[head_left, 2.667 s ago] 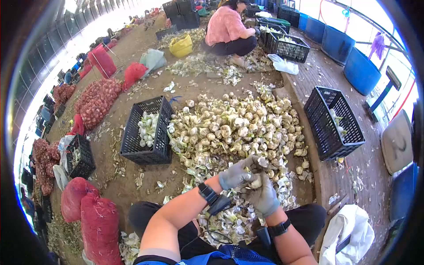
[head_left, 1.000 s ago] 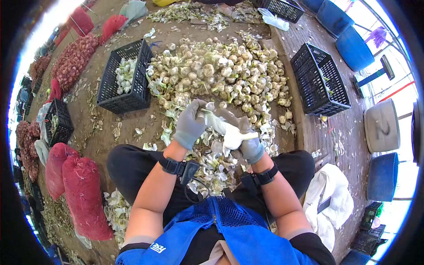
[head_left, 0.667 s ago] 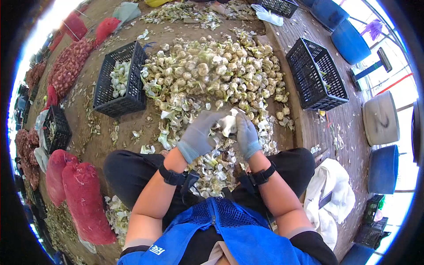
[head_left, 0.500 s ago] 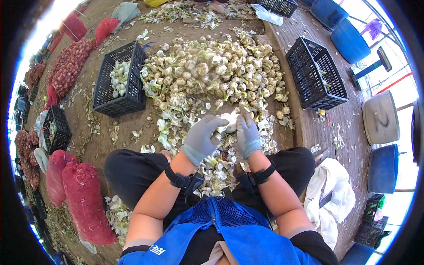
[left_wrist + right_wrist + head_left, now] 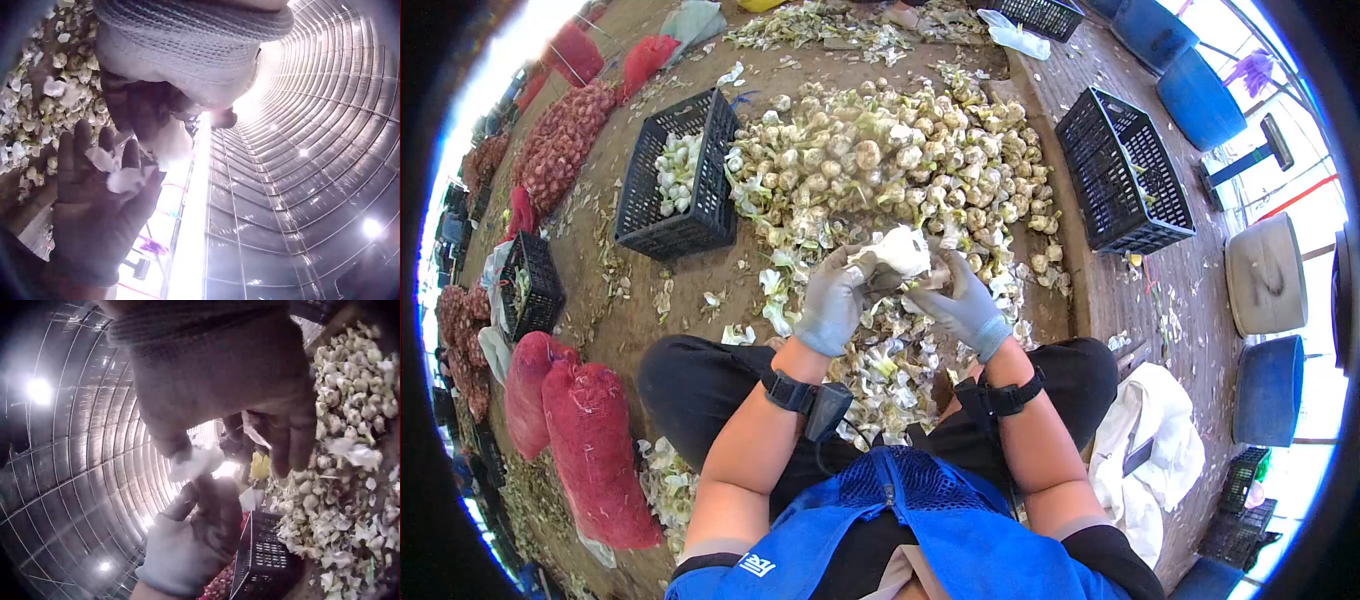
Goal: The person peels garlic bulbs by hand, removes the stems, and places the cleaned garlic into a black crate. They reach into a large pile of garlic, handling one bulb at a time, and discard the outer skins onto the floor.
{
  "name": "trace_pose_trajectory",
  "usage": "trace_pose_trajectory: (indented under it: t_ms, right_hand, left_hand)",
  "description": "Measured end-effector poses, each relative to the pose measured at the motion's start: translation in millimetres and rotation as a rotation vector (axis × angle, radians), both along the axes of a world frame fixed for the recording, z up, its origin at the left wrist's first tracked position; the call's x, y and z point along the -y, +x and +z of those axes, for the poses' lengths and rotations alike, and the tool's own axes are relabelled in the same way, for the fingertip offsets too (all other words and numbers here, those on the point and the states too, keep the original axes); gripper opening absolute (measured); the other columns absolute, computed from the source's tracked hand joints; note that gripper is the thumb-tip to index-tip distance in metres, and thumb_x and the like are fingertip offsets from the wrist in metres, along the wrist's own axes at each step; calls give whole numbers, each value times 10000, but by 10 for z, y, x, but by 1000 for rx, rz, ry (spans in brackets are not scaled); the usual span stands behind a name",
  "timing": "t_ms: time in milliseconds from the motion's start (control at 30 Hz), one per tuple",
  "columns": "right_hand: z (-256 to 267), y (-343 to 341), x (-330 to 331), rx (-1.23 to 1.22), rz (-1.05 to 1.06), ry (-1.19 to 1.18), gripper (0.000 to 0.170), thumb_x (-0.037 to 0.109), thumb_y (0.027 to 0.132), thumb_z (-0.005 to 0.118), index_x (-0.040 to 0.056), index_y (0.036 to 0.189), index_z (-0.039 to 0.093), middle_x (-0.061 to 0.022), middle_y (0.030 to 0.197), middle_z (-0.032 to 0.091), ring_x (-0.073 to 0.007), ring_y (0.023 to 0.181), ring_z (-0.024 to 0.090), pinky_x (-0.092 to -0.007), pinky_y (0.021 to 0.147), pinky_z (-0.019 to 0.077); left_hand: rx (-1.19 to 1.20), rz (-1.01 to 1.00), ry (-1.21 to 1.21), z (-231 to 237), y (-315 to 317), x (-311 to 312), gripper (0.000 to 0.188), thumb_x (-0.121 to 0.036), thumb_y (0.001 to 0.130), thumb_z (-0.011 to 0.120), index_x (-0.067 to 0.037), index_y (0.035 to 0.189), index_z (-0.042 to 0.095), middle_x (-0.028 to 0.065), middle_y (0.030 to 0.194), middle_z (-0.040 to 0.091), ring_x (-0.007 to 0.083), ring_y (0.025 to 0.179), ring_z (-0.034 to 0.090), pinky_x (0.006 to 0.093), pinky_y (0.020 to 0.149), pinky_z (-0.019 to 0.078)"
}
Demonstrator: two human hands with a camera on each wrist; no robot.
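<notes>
In the head view my gloved left hand (image 5: 832,300) grips a white, peeled-looking garlic bulb (image 5: 903,252) over the near side of the garlic heap (image 5: 900,160). Its fingers curl round the bulb (image 5: 170,142) in the left wrist view. Beside it my gloved right hand (image 5: 968,310) is spread, palm toward the bulb. Loose pieces of garlic skin (image 5: 124,180) lie across that hand's fingers. The right wrist view shows the right thumb close to the white bulb (image 5: 197,464), with a strip of skin (image 5: 255,430) at the fingers.
A black crate (image 5: 680,170) with white bulbs stands left of the heap, another crate (image 5: 1122,170) on boards at right. Peeled skins (image 5: 890,375) cover the ground between my legs. Red mesh sacks (image 5: 595,450) lie at left, a white sack (image 5: 1145,440) at right.
The head view has tilted down. One second ago the right hand held the bulb while the left pulled at its skin; now the left holds it, and the right hand has spread and drawn aside.
</notes>
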State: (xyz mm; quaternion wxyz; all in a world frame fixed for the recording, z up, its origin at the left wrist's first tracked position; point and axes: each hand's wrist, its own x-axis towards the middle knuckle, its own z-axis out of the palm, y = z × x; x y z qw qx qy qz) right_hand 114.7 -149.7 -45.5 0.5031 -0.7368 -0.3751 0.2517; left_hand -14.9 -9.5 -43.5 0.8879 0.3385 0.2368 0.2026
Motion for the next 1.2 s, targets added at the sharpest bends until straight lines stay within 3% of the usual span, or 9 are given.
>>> trace_pose_trajectory:
  t_ms: [167,267,400,533,700,767,867,1033,1200]
  right_hand:
    - [75,-92,-10,-144,-56,65,366,208,835,643,-40,1070,510,-120,964,599,-167,853,584,-277,785,477]
    - [-194,37,-23,-526,-338,388,112,96,893,535,-6,935,516,-47,771,574,-95,635,586,-242,598,522]
    - [-207,236,51,-695,-475,392,119,100,893,541,-4,947,522,-31,769,564,-111,640,589,-246,611,526]
    - [-13,45,4,-570,-174,397,349,121,837,656,6,1139,524,-78,1134,524,-140,986,543,-272,849,473]
    - [-17,-121,-35,204,-60,389,268,209,840,692,21,1015,616,-36,991,602,-100,863,554,-243,754,475]
    - [-49,-99,-20,-500,-360,354,234,248,880,647,24,945,641,-16,825,623,-94,748,566,-218,681,463]
    - [-102,-20,35,-696,-452,377,294,321,942,523,43,902,612,-38,762,627,-134,627,592,-252,586,482]
    - [-106,93,108,-843,-619,475,253,290,948,515,54,885,580,-55,758,618,-147,574,597,-276,533,512]
    - [202,291,350,-668,-566,600,205,151,941,511,62,1116,568,-24,860,621,-119,688,605,-263,589,522]
  left_hand:
    - [-66,-92,80,7,39,93,190,-129,919,532,3,1053,561,108,955,643,209,854,648,361,813,532]
    - [12,-178,-116,-103,-16,36,219,-142,933,494,10,1074,566,103,956,645,208,864,650,409,840,526]
    - [204,-270,-397,-232,-69,-53,273,-171,946,452,21,1112,554,111,990,639,223,898,646,466,853,520]
    - [159,-210,-499,-164,-46,-79,297,-193,955,430,12,1137,546,113,977,638,229,885,649,476,862,515]
    - [112,-434,-266,-211,-63,-22,339,-207,957,420,11,1200,510,126,1004,642,212,828,650,480,871,504]
    - [51,-410,-254,-181,-65,32,387,-219,941,447,18,1245,480,131,1041,630,212,860,633,471,870,504]
    - [115,-448,-306,-105,-35,29,425,-221,927,470,21,1277,456,150,1099,604,222,892,624,463,871,505]
    - [381,-10,-122,287,9,-778,352,-126,921,501,51,1225,482,172,1178,566,288,1046,587,401,895,529]
    - [-92,668,676,548,-33,-2390,317,-80,867,540,44,1158,518,200,1117,582,246,943,614,336,804,545]
